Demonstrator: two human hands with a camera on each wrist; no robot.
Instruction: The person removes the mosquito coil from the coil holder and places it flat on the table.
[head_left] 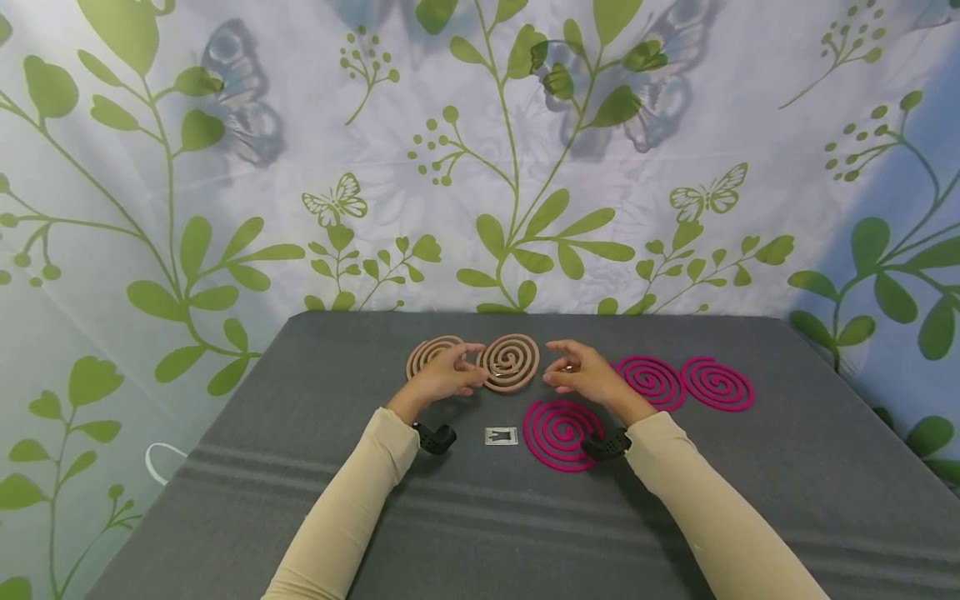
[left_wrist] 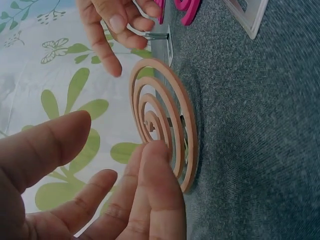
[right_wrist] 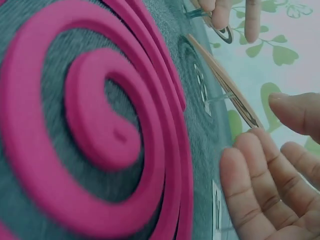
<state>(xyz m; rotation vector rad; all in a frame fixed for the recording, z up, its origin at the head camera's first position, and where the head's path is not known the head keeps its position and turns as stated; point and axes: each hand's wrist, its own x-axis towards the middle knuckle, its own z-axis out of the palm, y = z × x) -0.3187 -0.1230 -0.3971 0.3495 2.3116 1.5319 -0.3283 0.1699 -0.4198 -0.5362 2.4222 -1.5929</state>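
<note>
A brown spiral coil (head_left: pixel 529 364) sits raised on a small metal stand between my two hands. My left hand (head_left: pixel 444 377) is just left of it, thumb and fingers spread apart. In the left wrist view, the left fingertips (left_wrist: pixel 157 155) overlap the brown coil's edge; whether they touch it I cannot tell. To the right of the coil, my right hand (head_left: pixel 588 379) hovers with loosely bent fingers, holding nothing. A metal stand (left_wrist: pixel 169 45) shows beside the right hand in the left wrist view. A second brown coil (head_left: pixel 411 364) lies partly behind my left hand.
A pink coil (head_left: pixel 534 433) lies in front of my right hand, beside a flat metal stand (head_left: pixel 491 442). Two more pink coils (head_left: pixel 651 379) lie to the right on the grey table (head_left: pixel 262 467). A patterned cloth (head_left: pixel 420 208) hangs behind the table.
</note>
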